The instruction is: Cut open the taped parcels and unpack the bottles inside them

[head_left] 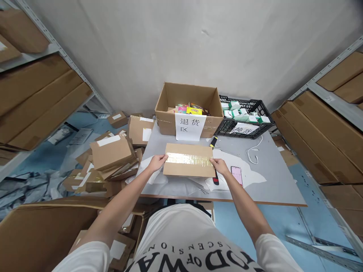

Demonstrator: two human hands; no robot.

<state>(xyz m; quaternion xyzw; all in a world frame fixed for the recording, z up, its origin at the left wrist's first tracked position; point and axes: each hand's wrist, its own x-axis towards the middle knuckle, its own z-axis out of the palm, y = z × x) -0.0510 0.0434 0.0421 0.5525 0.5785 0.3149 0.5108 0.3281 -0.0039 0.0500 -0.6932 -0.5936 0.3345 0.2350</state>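
Observation:
A flat brown cardboard box [189, 170] with shiny clear tape along its middle is held level over the near part of the table. My left hand [158, 162] grips its left end, fingers on top at the corner. At the opposite end, my right hand [220, 165] is closed on the right edge. Partly covered by the box, a red and black tool [216, 180] lies beside my right hand. A phone [236, 175] with a lit screen rests to the right of that hand. White paper sheets [249, 170] spread beneath.
Behind stands an open carton [161, 121] of colourful packets with a paper sign [190, 126]. A black crate [227, 128] of green-white small boxes is beside it. A white cable [251, 155] lies right. Heaped parcels [110, 153] fill the left floor; shelves of cartons [320, 132] flank both sides.

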